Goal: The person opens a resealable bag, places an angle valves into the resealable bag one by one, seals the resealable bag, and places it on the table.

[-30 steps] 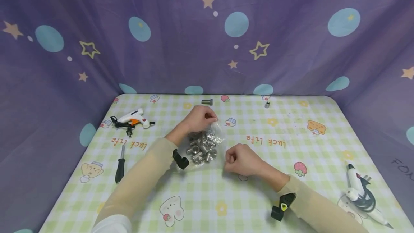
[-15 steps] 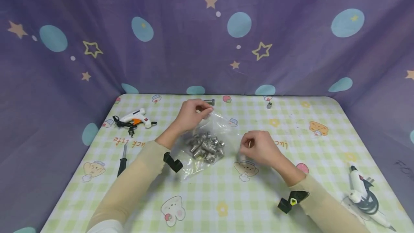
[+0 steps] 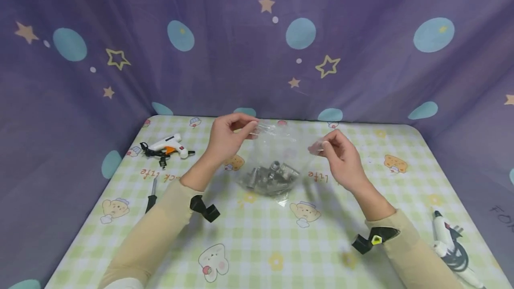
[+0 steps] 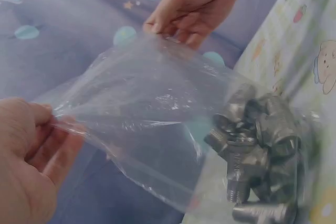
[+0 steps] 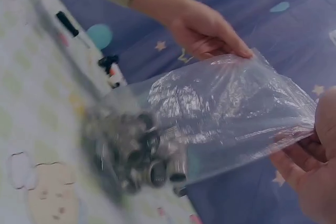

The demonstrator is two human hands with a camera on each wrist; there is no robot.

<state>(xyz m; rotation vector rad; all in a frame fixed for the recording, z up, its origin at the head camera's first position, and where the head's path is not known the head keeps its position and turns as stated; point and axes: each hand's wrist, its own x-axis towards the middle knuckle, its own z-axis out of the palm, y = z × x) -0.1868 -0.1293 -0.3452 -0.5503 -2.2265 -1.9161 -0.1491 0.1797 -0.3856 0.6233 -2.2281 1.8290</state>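
Observation:
A clear plastic bag (image 3: pixel 277 150) hangs between my two hands, with several threaded metal pipe fittings (image 3: pixel 273 176) gathered at its bottom. My left hand (image 3: pixel 228 139) pinches the upper left corner between thumb and fingers. At the upper right corner, my right hand (image 3: pixel 344 164) grips the film the same way. In the left wrist view the bag's film (image 4: pixel 142 108) is drawn taut between the hands. The right wrist view shows the fittings (image 5: pixel 139 150) somewhat blurred in the low end of the bag.
On the left of the checked tablecloth (image 3: pixel 249 235) lie a white and orange glue gun (image 3: pixel 170 145) and a black-handled screwdriver (image 3: pixel 151 200), partly behind the left sleeve. A white corded tool (image 3: pixel 447 235) lies at the right edge. A purple curtain (image 3: pixel 225 79) hangs behind the table.
Both hands have moved away from me and further apart, drawing the bag upright from where it lay flat. The fittings have gathered at its bottom. The bolt at the back is now hidden.

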